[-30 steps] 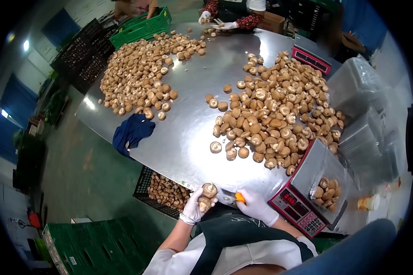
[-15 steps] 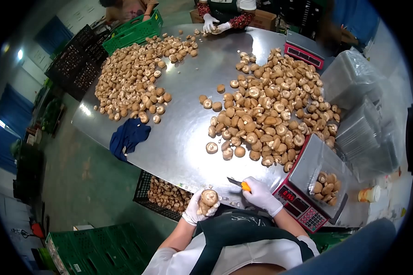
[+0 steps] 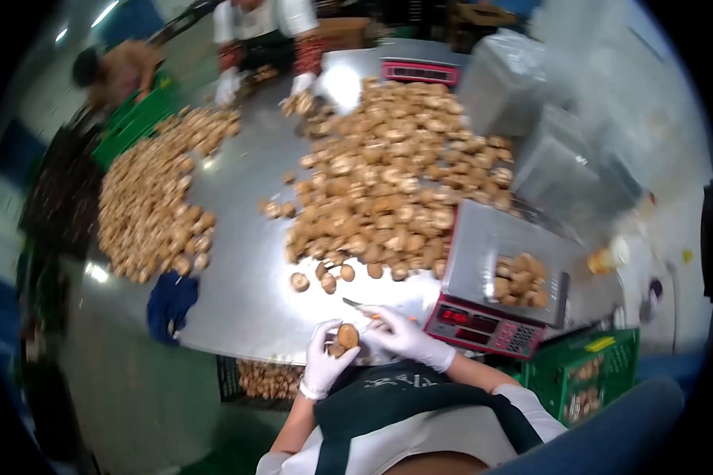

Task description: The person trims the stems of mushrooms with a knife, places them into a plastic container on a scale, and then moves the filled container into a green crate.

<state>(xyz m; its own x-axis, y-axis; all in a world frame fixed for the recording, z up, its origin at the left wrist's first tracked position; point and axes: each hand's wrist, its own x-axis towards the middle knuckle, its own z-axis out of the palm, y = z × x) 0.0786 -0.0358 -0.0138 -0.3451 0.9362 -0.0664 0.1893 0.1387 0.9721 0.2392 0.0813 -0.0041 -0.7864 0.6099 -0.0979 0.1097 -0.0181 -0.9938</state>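
Observation:
My left hand (image 3: 323, 366), in a white glove, is closed around a brown shiitake mushroom (image 3: 348, 336) at the table's front edge. More mushroom shows below that cap, blurred. In my gloved right hand (image 3: 408, 339) is a knife (image 3: 352, 302) with a short dark blade pointing left; only a bit of its orange handle shows between the fingers. The blade sits just above the left hand, apart from the mushroom. Ahead lies a large heap of shiitake mushrooms (image 3: 380, 182), with a few loose ones at its near edge.
To the right stands a red scale (image 3: 483, 326) bearing a clear tray of mushrooms (image 3: 521, 279). Stacked clear trays (image 3: 566, 162) are behind it. A second mushroom heap (image 3: 146, 206) and a blue cloth (image 3: 171, 307) lie left. Opposite, a co-worker's gloved hands (image 3: 299, 93) handle mushrooms. Crates flank the table.
The view has swung right. My right hand has moved closer to the left, bringing the knife near the mushroom. The co-worker's hands have spread apart, with mushrooms at them.

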